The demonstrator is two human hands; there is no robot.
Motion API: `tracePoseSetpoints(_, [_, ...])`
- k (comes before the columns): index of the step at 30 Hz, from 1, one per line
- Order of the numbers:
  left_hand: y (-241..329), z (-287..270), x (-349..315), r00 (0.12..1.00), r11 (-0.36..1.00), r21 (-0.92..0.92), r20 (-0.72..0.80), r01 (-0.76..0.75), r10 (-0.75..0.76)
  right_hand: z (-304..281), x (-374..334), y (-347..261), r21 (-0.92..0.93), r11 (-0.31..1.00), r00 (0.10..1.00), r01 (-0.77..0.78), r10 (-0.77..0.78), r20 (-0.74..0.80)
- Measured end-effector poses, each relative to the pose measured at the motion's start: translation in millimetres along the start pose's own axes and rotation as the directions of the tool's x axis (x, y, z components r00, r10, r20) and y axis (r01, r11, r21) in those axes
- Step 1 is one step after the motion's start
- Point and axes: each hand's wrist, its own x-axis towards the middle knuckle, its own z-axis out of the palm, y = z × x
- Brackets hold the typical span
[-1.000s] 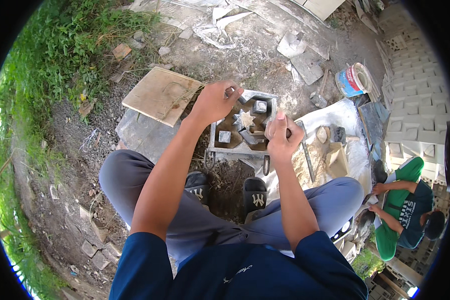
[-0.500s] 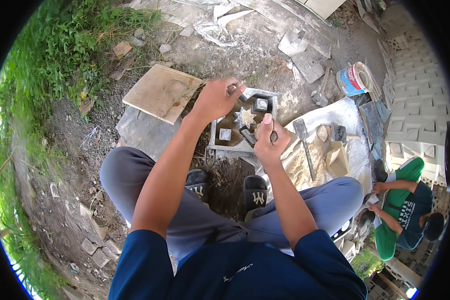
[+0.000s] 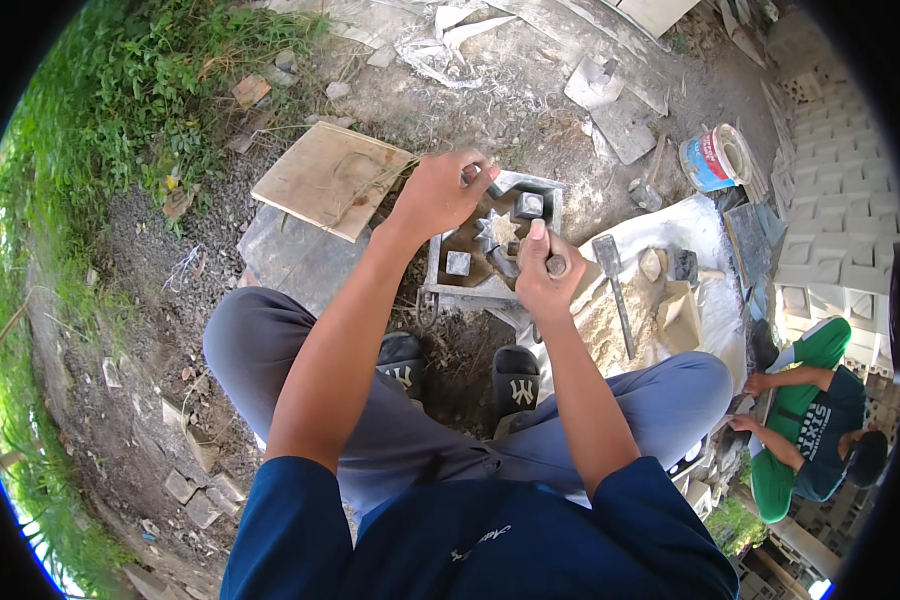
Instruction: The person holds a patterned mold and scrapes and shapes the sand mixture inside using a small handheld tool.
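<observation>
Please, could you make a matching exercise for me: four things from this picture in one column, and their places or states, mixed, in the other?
1. right hand
2. star-shaped core
3. bucket
4. light-brown board

A. just beyond the white sheet
B. closed around a round bar
C. partly over a grey slab
D. in the middle of the metal mould

Pairs: 1-B; 2-D; 3-A; 4-C

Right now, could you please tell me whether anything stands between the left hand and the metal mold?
Nothing visible does. The left hand is at the far left corner of the metal mold, hiding the contact. The wooden board lies farther left; the right hand is over the mold's near right part. Neither comes between.
</observation>
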Motion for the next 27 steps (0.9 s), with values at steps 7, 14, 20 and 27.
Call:
tracePoseSetpoints(7, [-13.9, -5.8, -9.0, 1.000, 1.000, -0.011, -0.005, 0.010, -0.010, 3.7, -0.4, -7.7, 0.171, 0.983, 0.997, 0.071, -0.066, -0.035])
tracePoseSetpoints(14, [-13.6, -6.9, -7.1, 1.000, 1.000, 0.009, -0.021, -0.003, 0.003, 2.0, -1.0, -21.4, 0.221, 0.975, 1.000, 0.004, 0.001, -0.020])
tracePoseSetpoints(20, [-22.3, -8.1, -9.0, 0.998, 0.998, -0.046, -0.024, 0.050, -0.051, 8.5, 4.3, -1.2, 0.254, 0.967, 0.999, -0.032, 0.031, 0.009])
tracePoseSetpoints(27, [-6.6, -1.6, 0.3, 0.995, 0.996, -0.024, 0.060, 0.084, -0.083, -0.8, 5.4, 10.1, 0.304, 0.949, 0.993, -0.088, 0.108, -0.050])
